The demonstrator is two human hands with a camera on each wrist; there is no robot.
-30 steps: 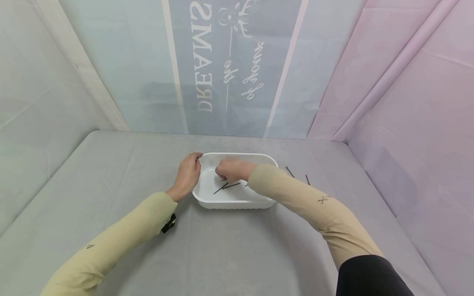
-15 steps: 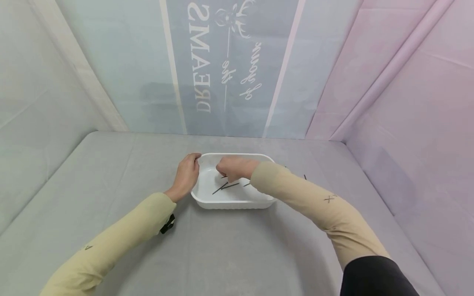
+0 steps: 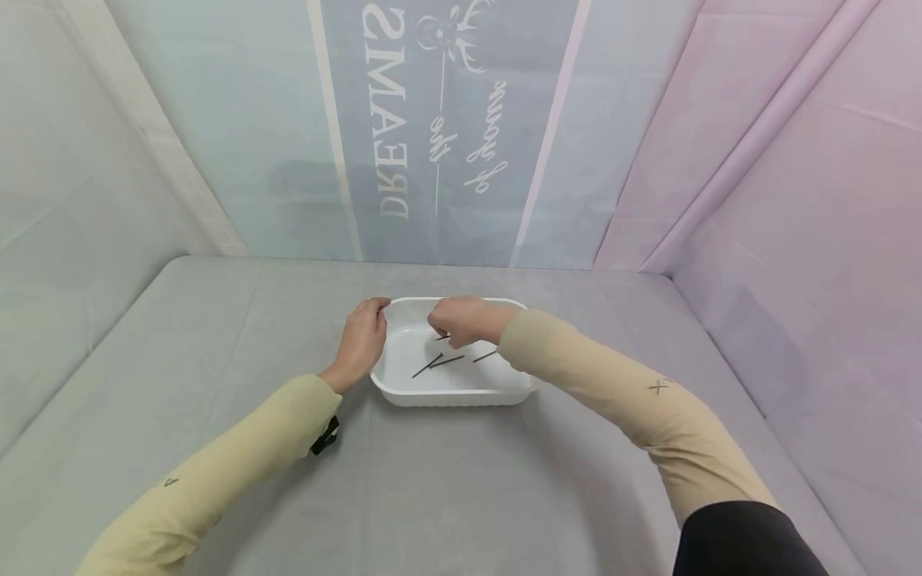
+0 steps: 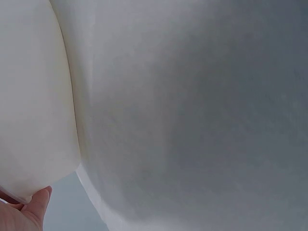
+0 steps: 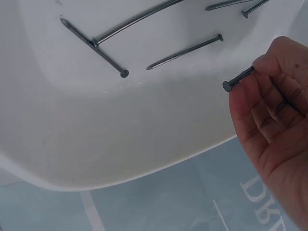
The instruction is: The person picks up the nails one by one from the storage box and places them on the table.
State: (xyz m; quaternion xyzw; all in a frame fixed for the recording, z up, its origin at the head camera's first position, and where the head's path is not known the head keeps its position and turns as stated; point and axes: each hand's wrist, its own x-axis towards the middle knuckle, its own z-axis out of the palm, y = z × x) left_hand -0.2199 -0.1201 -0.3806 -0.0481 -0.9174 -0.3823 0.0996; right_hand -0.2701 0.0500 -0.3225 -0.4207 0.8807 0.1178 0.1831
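Head view: a white dish (image 3: 461, 392) stands on the grey table (image 3: 446, 480), centre of frame. The left hand (image 3: 362, 344) grips its left end; the right hand (image 3: 468, 318) is above its interior, near loose nails (image 3: 447, 362). Left wrist view: fingers at lower left hold the rim, partly out of frame. Right wrist view: thumb and fingers, at right, pinch one nail (image 5: 239, 79), head outward; five others lie across the top.

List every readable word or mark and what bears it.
"DREAMS": pale blue-grey fabric backdrop, sideways; partial in right wrist view.
"the": same backdrop.
"of your": same backdrop.
"X": beige fabric right sleeve; tiny mark beside it unreadable.
Beige fabric left sleeve: small dark mark, unreadable.
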